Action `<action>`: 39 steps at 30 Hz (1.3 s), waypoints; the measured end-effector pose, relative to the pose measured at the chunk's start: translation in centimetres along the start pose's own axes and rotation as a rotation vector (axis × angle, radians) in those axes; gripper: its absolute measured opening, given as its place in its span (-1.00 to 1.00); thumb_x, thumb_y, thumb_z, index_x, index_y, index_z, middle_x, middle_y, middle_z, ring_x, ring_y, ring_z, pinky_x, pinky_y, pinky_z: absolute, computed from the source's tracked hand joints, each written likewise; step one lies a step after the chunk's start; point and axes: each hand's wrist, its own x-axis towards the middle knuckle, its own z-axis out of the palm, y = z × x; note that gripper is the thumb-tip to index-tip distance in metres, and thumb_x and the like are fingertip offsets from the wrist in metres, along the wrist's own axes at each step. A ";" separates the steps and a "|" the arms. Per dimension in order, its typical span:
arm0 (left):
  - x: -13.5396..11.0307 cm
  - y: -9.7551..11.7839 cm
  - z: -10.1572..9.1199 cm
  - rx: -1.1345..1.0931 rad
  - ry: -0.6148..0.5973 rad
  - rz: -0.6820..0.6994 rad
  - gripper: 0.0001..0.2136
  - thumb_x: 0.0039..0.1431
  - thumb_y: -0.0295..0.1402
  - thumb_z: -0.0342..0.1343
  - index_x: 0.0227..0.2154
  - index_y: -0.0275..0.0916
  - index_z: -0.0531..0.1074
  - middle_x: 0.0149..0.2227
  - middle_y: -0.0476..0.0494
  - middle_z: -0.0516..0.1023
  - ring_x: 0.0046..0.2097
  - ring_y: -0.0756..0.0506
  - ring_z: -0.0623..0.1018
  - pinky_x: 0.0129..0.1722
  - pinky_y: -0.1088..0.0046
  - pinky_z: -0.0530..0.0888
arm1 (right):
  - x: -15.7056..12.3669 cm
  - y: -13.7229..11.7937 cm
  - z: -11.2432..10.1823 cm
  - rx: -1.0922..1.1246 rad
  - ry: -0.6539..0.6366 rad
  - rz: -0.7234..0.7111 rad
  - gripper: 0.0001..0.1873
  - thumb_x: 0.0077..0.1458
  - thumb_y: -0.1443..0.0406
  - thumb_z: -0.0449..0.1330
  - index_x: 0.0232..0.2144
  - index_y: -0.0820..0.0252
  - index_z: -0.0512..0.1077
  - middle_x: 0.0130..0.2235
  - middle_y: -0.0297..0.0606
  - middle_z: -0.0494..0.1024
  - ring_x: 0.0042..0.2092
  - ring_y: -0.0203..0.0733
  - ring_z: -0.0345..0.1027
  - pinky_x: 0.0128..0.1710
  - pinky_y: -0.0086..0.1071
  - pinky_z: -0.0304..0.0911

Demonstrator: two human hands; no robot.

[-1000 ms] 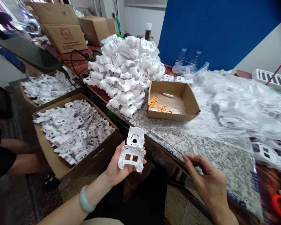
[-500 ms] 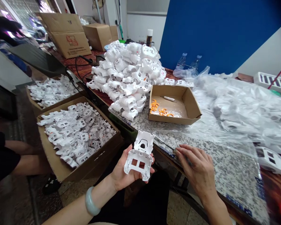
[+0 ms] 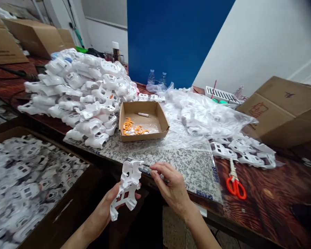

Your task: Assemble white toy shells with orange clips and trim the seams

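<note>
One white shell (image 3: 132, 177) is sitting clamped in left hand (image 3: 105, 206), lower centre; right hand (image 3: 173, 182) is pinching thin rod (image 3: 146, 165); steadying the shell is probably helping.

White cut-out shell (image 3: 131, 180) in your left hand (image 3: 102, 209): hard plastic, smooth, slightly glossy.
Shallow brown open box (image 3: 145, 136) before you: cardboard, matt.
Small curved orange pieces (image 3: 128, 125): smooth plastic.
Clear plastic sheeting (image 3: 209, 114) on your right: thin, wrinkled, shiny.
Red-brown wood-grained tabletop (image 3: 259, 214): smooth, with a soft gloss.
Large blue upright panel (image 3: 171, 38) facing you: flat, matt.
</note>
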 end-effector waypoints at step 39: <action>0.7 4.8 -0.7 0.390 0.090 0.316 -0.31 0.04 0.16 -0.02 0.09 -0.25 0.25 0.09 -0.28 0.36 0.06 -0.24 0.38 0.03 0.23 0.29 | 2.9 1.5 -2.8 0.104 -0.439 0.028 -0.35 -0.02 0.05 0.27 0.12 -0.10 0.19 0.10 -0.28 0.34 0.03 -0.09 0.28 0.01 -0.23 0.26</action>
